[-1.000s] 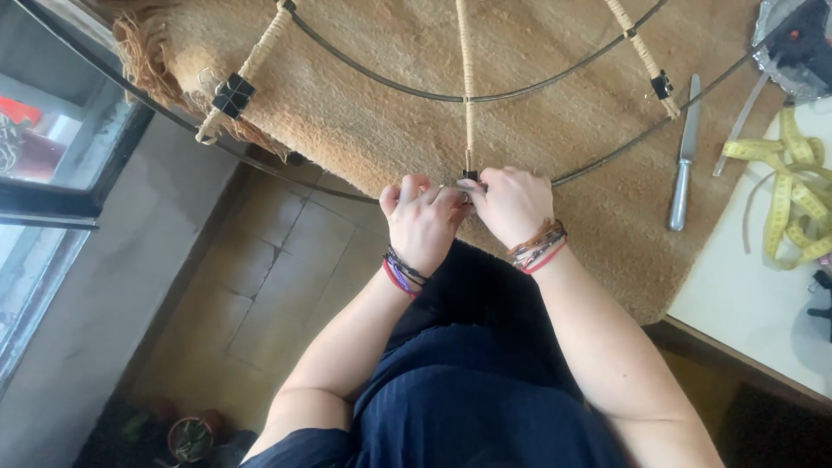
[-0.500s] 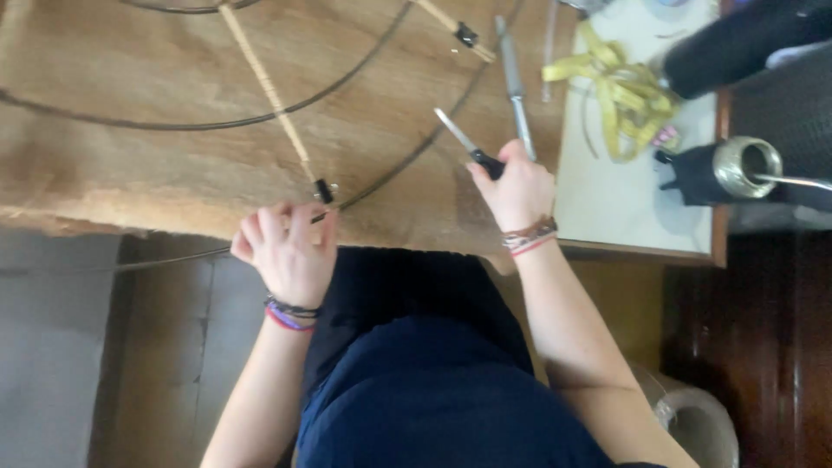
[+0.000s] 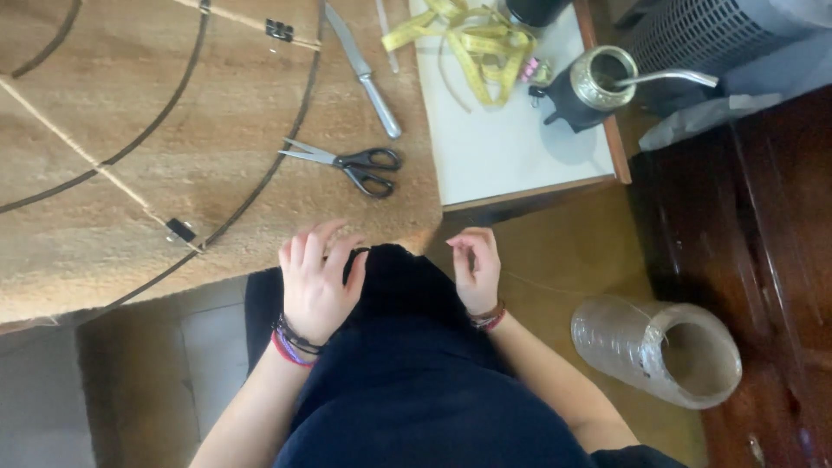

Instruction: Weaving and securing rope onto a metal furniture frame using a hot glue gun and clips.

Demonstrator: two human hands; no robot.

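Head view, looking down. Left hand hovers over the lap at the near edge of the burlap mat, fingers loosely curled and half open, thumb close to the index finger; whether it pinches a thin thread is too small to tell. Bracelets on the left wrist. Right hand sits just beside it, over the dark skirt, fingers bent inward, loosely cupped, nothing clearly gripped. Bracelet on the right wrist too.

Scissors with black handles lie on the mat, blades shut, pointing left, just beyond both hands, touched by neither. A table knife lies on the mat further up, near the scissors. Dark wire hoops curve across the mat, crossed by twine-wrapped spokes; a black binder clip grips a crossing near the left hand, another clip sits higher up.

White tabletop to the right carries a tangled yellow measuring tape and a metal-rimmed cup with a metal straw. A clear plastic roll lies on the floor, right of the right arm.
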